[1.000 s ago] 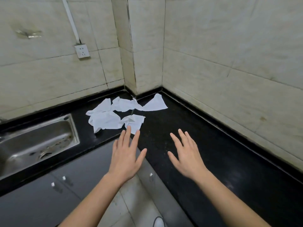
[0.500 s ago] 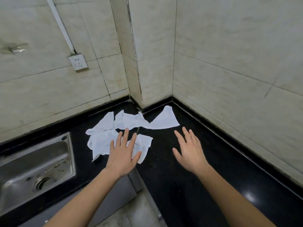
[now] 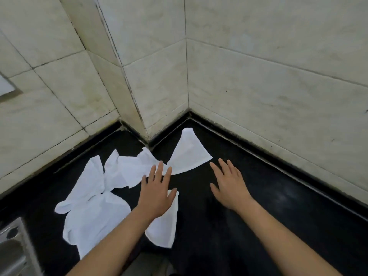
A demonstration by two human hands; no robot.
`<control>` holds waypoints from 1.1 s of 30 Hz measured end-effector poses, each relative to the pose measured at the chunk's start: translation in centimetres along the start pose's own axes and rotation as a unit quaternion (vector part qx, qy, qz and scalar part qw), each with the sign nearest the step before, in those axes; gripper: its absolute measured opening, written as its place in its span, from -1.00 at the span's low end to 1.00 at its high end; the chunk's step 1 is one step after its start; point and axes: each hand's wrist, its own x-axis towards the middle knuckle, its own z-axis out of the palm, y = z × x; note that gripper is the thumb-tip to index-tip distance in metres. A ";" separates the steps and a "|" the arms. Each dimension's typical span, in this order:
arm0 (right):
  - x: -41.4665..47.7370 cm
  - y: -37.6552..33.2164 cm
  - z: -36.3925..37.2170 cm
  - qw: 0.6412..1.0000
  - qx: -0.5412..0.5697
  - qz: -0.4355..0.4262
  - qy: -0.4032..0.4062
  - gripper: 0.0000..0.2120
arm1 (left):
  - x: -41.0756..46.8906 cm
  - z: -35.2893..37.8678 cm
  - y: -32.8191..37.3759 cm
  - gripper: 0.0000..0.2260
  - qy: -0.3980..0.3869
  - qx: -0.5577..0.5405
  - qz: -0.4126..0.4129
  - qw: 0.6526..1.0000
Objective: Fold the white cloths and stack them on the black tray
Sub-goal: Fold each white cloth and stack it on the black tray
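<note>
Several crumpled white cloths lie spread on the black countertop [image 3: 229, 232] in the corner. One triangular cloth [image 3: 189, 154] lies farthest back, a rumpled pair [image 3: 123, 170] sits left of it, a large one [image 3: 93, 214] lies front left, and a small one [image 3: 165, 228] is partly under my left wrist. My left hand [image 3: 157, 192] hovers flat over the cloths with fingers spread, holding nothing. My right hand [image 3: 229, 184] is open above bare countertop, right of the cloths. No black tray is in view.
Tiled walls [image 3: 258, 86] meet in a corner right behind the cloths, with a jutting pillar [image 3: 127, 86]. The rim of a steel sink [image 3: 14, 253] shows at the bottom left. The counter's front edge runs under my forearms.
Both hands have moved forward over the counter; the left one now reaches past the nearest cloth. The view has closed in on the corner, and the sink has slid mostly out of frame.
</note>
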 end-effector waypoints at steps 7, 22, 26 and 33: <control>10.6 -1.0 4.1 0.995 0.009 0.064 -0.078 -0.39 | 11.3 5.7 -2.0 -0.43 -0.103 -0.013 0.092 0.990; 12.9 1.0 10.9 0.993 -0.120 -0.006 0.013 -0.64 | 15.4 11.9 -4.2 -0.58 0.047 -0.050 0.200 0.977; 10.2 2.3 10.0 0.998 -0.064 0.028 -0.008 -0.92 | 15.8 10.7 -2.5 -0.65 0.052 -0.058 0.200 0.977; 5.0 5.0 4.4 0.988 0.101 0.110 -0.029 -0.67 | 14.2 4.2 2.6 -0.74 0.097 -0.163 0.201 0.961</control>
